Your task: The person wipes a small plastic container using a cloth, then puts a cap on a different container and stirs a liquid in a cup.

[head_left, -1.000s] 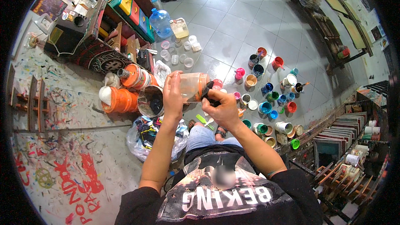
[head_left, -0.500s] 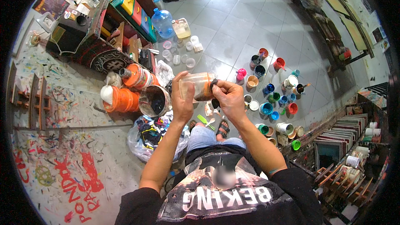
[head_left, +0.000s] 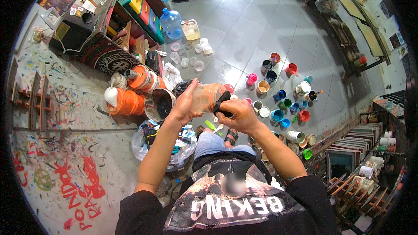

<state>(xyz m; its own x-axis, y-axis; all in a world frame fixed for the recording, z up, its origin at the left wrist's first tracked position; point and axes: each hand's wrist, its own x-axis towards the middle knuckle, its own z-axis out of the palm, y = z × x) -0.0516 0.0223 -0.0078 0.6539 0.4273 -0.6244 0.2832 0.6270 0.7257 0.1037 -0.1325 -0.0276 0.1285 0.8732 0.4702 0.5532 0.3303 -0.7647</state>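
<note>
The fingers of the right hand (head_left: 243, 115) are clenched on a bunched black cloth (head_left: 222, 102), pressed to the orange-stained end of a clear jar (head_left: 203, 99). The left hand (head_left: 183, 104) grasps the jar's other end, its fingers partly hidden behind it. The jar lies nearly on its side in the air, above the floor and in front of the person's knees. Below it, near the feet, is a green tool (head_left: 210, 125). To the left sit a plastic bag of cloths (head_left: 182, 151) and an orange bucket (head_left: 127, 103); to the right, many paint pots — one bright blue pot (head_left: 277, 115) among them. Farther off stand clear cups (head_left: 199, 65) and a large blue bottle (head_left: 170, 24).
</note>
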